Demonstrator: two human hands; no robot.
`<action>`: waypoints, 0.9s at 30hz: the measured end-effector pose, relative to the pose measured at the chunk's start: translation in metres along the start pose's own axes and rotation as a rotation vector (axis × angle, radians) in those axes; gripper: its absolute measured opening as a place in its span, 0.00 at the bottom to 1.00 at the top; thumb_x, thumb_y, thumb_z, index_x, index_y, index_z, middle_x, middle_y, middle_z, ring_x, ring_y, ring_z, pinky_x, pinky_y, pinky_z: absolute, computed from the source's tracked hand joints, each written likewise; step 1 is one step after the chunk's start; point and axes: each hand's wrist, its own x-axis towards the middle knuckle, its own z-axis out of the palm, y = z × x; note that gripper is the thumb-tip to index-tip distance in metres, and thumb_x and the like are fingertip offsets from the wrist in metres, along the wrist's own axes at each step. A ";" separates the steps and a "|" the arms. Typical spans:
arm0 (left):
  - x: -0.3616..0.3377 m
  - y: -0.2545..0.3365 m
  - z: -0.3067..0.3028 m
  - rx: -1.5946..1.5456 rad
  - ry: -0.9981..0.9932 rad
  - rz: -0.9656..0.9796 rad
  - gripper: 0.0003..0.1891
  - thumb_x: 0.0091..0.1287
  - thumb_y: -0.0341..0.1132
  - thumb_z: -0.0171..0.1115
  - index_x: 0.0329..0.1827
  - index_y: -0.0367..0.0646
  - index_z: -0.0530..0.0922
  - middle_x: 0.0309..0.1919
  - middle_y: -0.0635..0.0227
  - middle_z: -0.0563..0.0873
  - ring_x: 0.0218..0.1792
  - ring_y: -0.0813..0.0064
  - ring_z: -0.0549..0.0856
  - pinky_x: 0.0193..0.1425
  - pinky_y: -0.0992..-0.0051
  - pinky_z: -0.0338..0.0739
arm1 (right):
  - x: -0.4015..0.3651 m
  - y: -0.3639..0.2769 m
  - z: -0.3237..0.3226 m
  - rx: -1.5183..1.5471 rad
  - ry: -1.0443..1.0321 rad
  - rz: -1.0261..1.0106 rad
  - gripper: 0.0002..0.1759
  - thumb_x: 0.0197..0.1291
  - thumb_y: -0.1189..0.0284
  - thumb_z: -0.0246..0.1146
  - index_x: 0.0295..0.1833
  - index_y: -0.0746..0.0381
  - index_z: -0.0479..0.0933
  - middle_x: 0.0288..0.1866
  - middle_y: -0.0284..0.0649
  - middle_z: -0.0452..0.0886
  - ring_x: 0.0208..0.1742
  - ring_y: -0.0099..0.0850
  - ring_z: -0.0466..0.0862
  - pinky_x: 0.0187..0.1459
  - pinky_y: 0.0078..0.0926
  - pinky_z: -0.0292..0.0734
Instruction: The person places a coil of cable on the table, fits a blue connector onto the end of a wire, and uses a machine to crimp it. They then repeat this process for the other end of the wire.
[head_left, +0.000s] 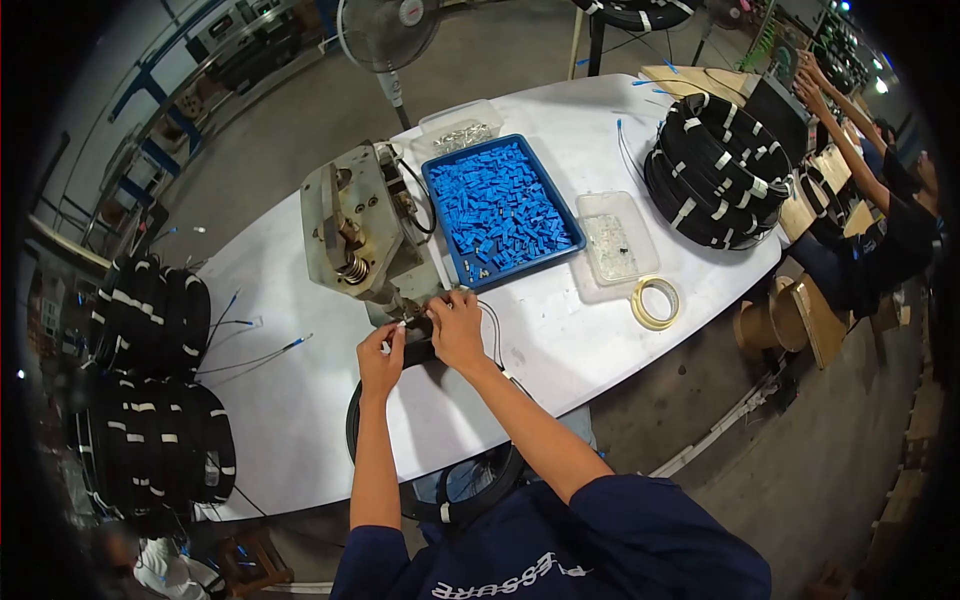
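My left hand (381, 360) is at the base of a metal press machine (345, 225), fingertips pinched on a small pale piece too small to name. Beside it on the right, my right hand (456, 328) has its fingers closed at the machine's working point; what they hold is hidden. A coil of black cable (354, 425) lies below my hands and hangs over the table's front edge. Just right of the machine sits a blue tray (578, 238) full of small blue connectors (500, 200).
Clear boxes (611, 240) and a tape roll (655, 303) lie right of the tray. Stacked black coils (715, 170) stand at the right, more coils (155, 440) at the left. A fan (390, 35) is behind; another person (870, 230) works far right.
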 end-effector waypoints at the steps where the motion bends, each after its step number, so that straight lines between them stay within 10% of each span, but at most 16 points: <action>1: -0.002 0.000 0.002 -0.041 0.018 0.037 0.09 0.69 0.31 0.63 0.44 0.33 0.85 0.24 0.64 0.85 0.27 0.79 0.81 0.35 0.76 0.75 | -0.003 0.002 -0.003 0.017 -0.027 0.022 0.08 0.58 0.77 0.62 0.43 0.55 0.80 0.46 0.42 0.77 0.48 0.48 0.72 0.47 0.47 0.67; 8: -0.018 0.024 0.042 -0.340 -0.058 -0.040 0.12 0.71 0.30 0.62 0.53 0.37 0.83 0.35 0.70 0.87 0.35 0.83 0.83 0.44 0.80 0.77 | -0.008 0.014 -0.029 0.264 0.114 0.147 0.07 0.65 0.73 0.62 0.46 0.61 0.81 0.38 0.43 0.81 0.42 0.42 0.76 0.46 0.38 0.71; 11: -0.001 0.069 0.063 -0.314 -0.025 0.056 0.12 0.69 0.31 0.64 0.52 0.37 0.84 0.39 0.63 0.85 0.39 0.74 0.83 0.45 0.76 0.77 | -0.012 0.017 -0.034 0.717 0.167 0.552 0.10 0.72 0.70 0.60 0.52 0.65 0.76 0.37 0.34 0.81 0.36 0.18 0.78 0.35 0.17 0.72; 17: 0.026 0.083 0.099 -0.466 -0.173 0.046 0.12 0.69 0.31 0.62 0.51 0.34 0.85 0.46 0.60 0.85 0.46 0.72 0.83 0.52 0.75 0.77 | -0.013 0.032 -0.048 0.882 0.139 0.764 0.10 0.72 0.73 0.60 0.52 0.67 0.73 0.42 0.38 0.82 0.41 0.19 0.81 0.41 0.16 0.75; 27: 0.035 0.060 0.117 -1.105 -0.459 -0.299 0.12 0.78 0.37 0.54 0.41 0.39 0.80 0.47 0.67 0.86 0.46 0.80 0.82 0.54 0.74 0.77 | 0.008 0.040 -0.094 0.507 0.038 0.380 0.18 0.60 0.76 0.69 0.52 0.66 0.71 0.45 0.40 0.81 0.41 0.24 0.81 0.41 0.20 0.76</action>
